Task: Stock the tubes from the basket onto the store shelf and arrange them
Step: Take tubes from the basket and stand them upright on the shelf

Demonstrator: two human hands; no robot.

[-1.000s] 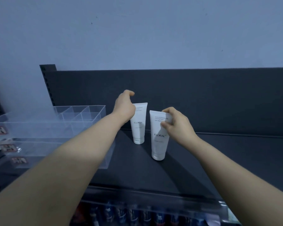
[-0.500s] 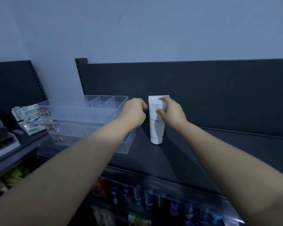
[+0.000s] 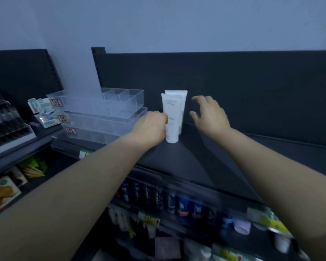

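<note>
Centrally in the frame, your left hand [image 3: 151, 127] curls against the front tube [image 3: 172, 119], seemingly gripping it to steady it upright on the shelf [image 3: 177, 162], directly before the rear tube [image 3: 180, 94]. Your right hand [image 3: 209, 113] hovers just beside, fingers spread, touching nothing.

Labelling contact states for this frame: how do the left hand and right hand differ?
Left hand is curled; right hand has fingers spread open. Left hand is against the left side of the front tube, grip unconfirmed; right hand is apart from both front tube and rear tube, holding nothing. Left hand sits lower, right hand higher. Both reach over the dark shelf, flanking the tubes.
</note>
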